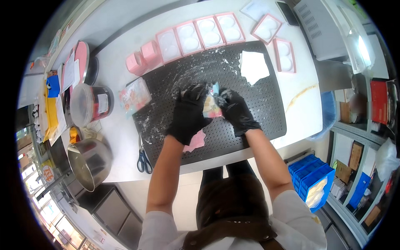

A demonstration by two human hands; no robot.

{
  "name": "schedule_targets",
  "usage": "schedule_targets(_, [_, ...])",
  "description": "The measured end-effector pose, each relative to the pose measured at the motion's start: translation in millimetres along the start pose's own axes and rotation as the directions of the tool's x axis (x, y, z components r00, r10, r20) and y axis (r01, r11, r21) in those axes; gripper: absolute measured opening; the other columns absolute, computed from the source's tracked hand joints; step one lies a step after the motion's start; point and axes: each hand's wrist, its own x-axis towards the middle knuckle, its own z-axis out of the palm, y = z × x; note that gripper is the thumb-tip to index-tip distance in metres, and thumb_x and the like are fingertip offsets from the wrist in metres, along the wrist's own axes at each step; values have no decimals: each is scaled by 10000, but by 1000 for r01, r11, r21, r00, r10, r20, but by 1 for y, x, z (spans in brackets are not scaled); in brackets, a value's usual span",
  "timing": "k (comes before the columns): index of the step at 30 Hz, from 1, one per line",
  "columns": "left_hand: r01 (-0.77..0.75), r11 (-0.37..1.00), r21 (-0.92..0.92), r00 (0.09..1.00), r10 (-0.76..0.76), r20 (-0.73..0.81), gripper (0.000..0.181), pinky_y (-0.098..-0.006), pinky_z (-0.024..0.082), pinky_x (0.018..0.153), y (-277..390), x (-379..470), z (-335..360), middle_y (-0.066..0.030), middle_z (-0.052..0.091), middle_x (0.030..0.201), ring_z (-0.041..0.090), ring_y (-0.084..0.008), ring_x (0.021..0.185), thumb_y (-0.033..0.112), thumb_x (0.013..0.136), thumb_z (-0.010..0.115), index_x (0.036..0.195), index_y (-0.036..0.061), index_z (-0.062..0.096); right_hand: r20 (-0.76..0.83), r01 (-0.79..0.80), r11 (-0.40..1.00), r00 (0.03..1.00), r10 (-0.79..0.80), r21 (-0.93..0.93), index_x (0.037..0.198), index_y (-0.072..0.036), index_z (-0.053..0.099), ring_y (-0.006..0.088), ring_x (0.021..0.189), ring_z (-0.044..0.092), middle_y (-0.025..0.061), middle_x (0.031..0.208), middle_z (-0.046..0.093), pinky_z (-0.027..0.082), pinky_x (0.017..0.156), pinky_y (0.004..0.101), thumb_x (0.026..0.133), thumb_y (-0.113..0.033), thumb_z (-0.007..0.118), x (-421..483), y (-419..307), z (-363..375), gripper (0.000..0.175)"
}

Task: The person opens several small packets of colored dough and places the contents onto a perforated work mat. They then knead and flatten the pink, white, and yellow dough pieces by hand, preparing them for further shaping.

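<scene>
Both of my hands wear black gloves dusted with white powder. Between them, above a black perforated mat [200, 72], is a small printed packet [212, 107] in pastel colours. My left hand [191, 109] grips its left side and my right hand [235, 109] its upper right; the fingertips are partly hidden. Beneath my left wrist a pink paper piece [196, 141] lies on the mat. White paper sheets [253, 66] are stacked at the mat's upper right. A stack of printed bags [135, 95] rests over its left edge. White powder is smeared across the mat.
Pink boxes with round white hollows [189, 38] line the mat's far edge, beside two upright pink boxes [136, 63]. At left stand a lidded plastic bucket [90, 104] and a steel bowl [90, 164]. Scissors [143, 162] lie near the front edge; a phone [287, 13] lies back right.
</scene>
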Motion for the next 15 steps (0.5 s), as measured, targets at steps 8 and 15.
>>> schedule_targets(8, [568,359,-741,761,-572,306,315,-293,508,715,-33,-21,1,-61,681,948,624,-131,807,256,986,610,1164,1,663,46,27,1000,999,-27,-3,1317,-85,600,254,1084,654,134,1214,656,526,962,314,932,-164,640,-3,67,-10,395])
schedule_targets(15, [719,-18,-695,523,-645,557,202,-277,434,613,-27,-4,-11,14,617,800,498,-78,663,210,955,614,993,39,715,246,-431,835,899,363,343,1202,-56,635,195,866,644,113,1000,690,519,794,336,1005,-219,580,11,27,-11,262])
